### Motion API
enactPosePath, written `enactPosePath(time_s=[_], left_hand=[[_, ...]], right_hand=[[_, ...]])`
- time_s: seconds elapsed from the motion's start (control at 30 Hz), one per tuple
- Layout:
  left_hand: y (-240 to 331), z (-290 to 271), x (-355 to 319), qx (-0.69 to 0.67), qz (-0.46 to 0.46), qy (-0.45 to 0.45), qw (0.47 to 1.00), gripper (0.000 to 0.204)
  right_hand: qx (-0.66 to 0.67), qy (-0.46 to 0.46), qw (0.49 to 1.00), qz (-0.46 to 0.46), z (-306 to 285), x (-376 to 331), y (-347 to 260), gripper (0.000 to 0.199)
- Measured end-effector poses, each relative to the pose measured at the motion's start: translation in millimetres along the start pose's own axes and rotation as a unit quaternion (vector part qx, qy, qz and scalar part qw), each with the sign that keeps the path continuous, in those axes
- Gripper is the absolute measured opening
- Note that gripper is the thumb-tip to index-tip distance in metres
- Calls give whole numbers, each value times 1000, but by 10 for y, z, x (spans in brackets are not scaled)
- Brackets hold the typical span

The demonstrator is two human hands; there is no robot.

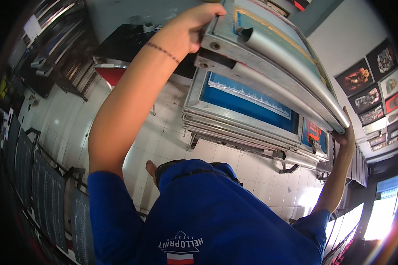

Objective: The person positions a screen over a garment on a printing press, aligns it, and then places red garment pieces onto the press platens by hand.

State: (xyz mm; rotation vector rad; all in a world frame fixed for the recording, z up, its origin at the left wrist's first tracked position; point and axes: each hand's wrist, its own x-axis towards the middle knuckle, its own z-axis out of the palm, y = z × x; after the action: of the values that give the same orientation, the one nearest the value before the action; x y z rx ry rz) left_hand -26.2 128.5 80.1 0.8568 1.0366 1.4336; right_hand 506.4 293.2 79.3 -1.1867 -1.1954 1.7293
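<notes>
Raised in front of me is an aluminium screen printing frame (269, 52), gripped at both ends. My left hand (203, 25) is closed on its left corner, thumb below and fingers partly hidden behind the edge. At the far right end my right hand (346, 131) wraps the other corner, its fingers partly hidden. A silver metal tube (292, 66) runs along the near side of this frame. Directly under it lies a second frame (212, 62); I cannot tell whether it is lifted too. Lower down, a blue-meshed screen (239, 102) tops a stack of similar frames.
The frame stack rests on a metal rack (234, 145) above white floor tiles (159, 143). A dark table (124, 42) and a red seat (110, 75) stand behind my left arm. Dark slatted racks (48, 190) line the left. Posters (367, 104) hang on the right wall.
</notes>
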Motion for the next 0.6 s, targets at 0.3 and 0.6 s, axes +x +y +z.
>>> enactPosePath(time_s=[0.3, 0.6], left_hand=[[-245, -136, 204, -64, 117, -96, 986, 29], [-561, -142, -38, -134, 80, -41, 987, 33]], right_hand=[[-38, -33, 998, -48, 308, 231, -11, 56], [78, 29, 992, -94, 225, 256, 726, 38]])
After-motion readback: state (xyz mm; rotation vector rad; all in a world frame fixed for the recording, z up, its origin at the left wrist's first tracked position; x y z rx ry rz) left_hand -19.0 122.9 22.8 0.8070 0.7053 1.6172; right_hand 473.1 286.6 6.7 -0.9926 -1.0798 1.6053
